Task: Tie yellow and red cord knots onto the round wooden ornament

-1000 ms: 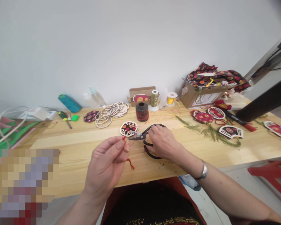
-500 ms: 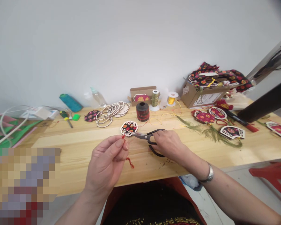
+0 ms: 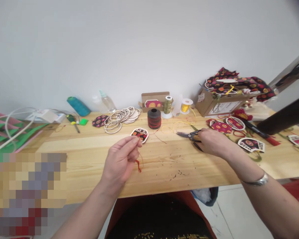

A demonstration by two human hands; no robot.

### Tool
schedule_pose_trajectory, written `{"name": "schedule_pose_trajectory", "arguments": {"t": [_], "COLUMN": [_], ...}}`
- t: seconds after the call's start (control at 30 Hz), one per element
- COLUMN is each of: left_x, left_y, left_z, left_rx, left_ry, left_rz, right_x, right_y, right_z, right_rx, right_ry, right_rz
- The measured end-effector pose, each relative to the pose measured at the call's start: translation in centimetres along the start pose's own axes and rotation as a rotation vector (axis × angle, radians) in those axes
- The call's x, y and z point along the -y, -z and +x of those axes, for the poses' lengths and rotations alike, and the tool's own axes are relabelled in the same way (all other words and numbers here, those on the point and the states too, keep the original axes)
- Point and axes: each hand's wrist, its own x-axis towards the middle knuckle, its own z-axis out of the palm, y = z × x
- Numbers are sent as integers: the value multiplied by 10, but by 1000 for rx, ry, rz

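Note:
My left hand (image 3: 123, 157) is closed in a pinch on a red thread (image 3: 139, 166), whose end hangs below the fingers. Just beyond the fingertips lies a wooden-framed pendant (image 3: 141, 134) with black patterned fabric, partly covered by the hand. To the right, my right hand (image 3: 213, 142) is closed round the black handles of a pair of scissors (image 3: 189, 136), held low over the table with the tips pointing left. A black spool wound with red and dark thread (image 3: 154, 119) stands behind the pendant, a loose thread running from it.
Wooden frames (image 3: 123, 118) lie in a pile at the back left. Green and yellow thread spools (image 3: 167, 106) stand near the wall. A cardboard box (image 3: 214, 104) of fabric, more pendants (image 3: 251, 144) and a black post (image 3: 286, 114) take up the right. Dark scraps (image 3: 179, 173) dot the wooden table (image 3: 89, 172).
My right hand has drawn the scissors away from the pendant to the right. My left hand still pinches the red thread and now covers the pendant's lower part.

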Motion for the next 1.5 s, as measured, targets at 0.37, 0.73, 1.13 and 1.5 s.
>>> {"name": "schedule_pose_trajectory", "arguments": {"t": [0.37, 0.73, 1.13, 1.5], "left_x": [14, 34, 43, 40], "left_y": [-22, -20, -12, -11], "left_z": [30, 56, 61, 54], "left_rx": [79, 27, -31, 478], "left_ry": [160, 42, -37, 278], "left_rz": [38, -18, 296, 245], "right_x": [44, 107, 92, 72], "right_y": [32, 9, 19, 9], "right_z": [31, 60, 41, 62], "right_rx": [-256, 98, -405, -408], "right_ry": [106, 440, 406, 472], "right_rz": [587, 1835, 850, 1036]}}
